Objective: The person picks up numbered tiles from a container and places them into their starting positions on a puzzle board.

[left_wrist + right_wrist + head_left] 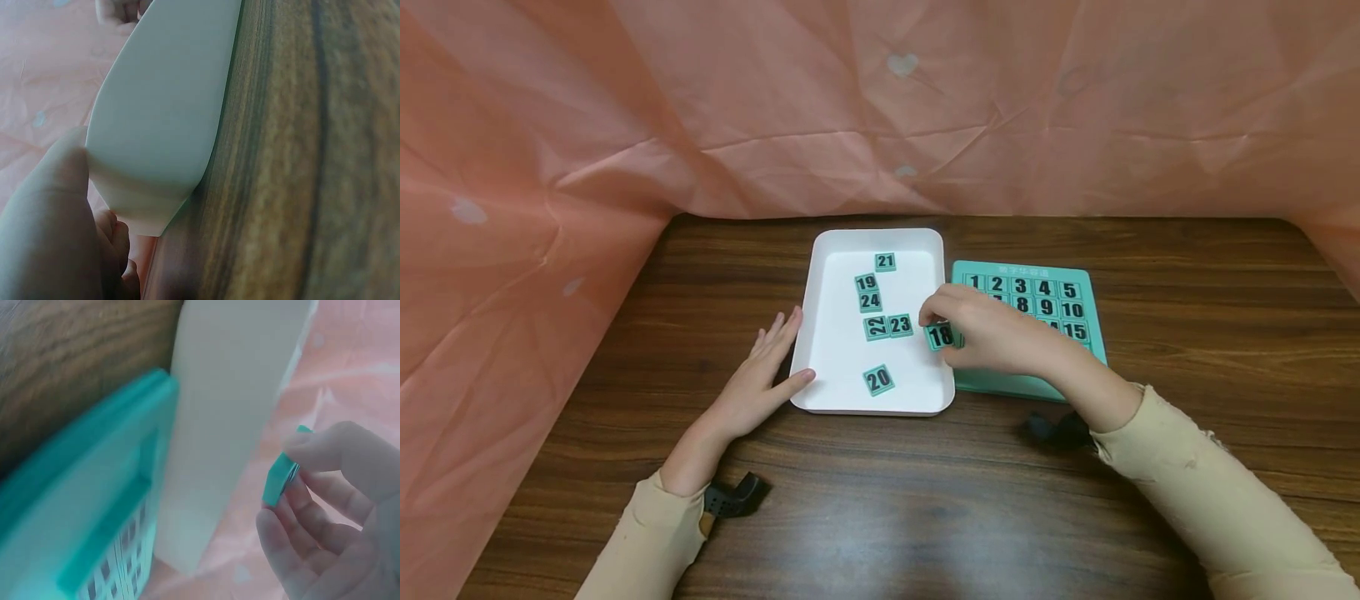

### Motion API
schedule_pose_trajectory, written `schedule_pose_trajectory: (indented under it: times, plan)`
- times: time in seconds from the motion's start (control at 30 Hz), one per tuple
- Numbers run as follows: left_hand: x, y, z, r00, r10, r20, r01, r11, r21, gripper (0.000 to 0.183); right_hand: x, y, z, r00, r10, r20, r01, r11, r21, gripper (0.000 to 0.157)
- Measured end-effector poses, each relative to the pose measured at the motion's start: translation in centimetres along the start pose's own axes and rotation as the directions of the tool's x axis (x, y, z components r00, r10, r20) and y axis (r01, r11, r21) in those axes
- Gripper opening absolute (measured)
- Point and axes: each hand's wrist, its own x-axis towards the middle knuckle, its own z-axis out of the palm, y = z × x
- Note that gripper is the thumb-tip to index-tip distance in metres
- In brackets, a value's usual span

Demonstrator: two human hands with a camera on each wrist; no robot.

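My right hand pinches a teal number tile marked 18 between thumb and fingers, above the right rim of the white tray. In the right wrist view the held tile is seen from its edge, and another small teal piece shows by the thumb. With its fingers straight, my left hand touches the tray's left side. Inside the tray lie several loose tiles, including tile 21, tile 23 and tile 20. Right of it sits the teal number board, partly hidden by my right hand.
Rows of numbered tiles fill the board's upper part, with tile 5 at the top right corner. The brown wooden table carries everything. A pink cloth hangs behind and at the left.
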Motion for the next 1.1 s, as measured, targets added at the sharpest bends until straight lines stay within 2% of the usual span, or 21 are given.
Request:
schedule_pose_trajectory:
  times: [0.3,0.73,1.1]
  plan:
    - [0.0,-0.2,0.0,1.000,-0.005,0.004,0.005,1.000,-0.003,0.076,-2.3,1.7,-1.8,0.997,0.074,-0.038,-0.075,0.997,-0.026,0.030]
    - [-0.1,-0.2,-0.1,1.000,-0.003,0.007,0.003,1.000,-0.002,0.076,-5.1,5.2,-1.8,0.982,0.178,-0.061,-0.181,0.982,-0.049,0.030]
    - [-0.1,-0.2,-0.1,1.000,-0.011,0.003,0.011,1.000,-0.003,0.076,-6.1,6.6,-1.5,0.983,0.179,-0.038,-0.181,0.981,-0.063,0.030]
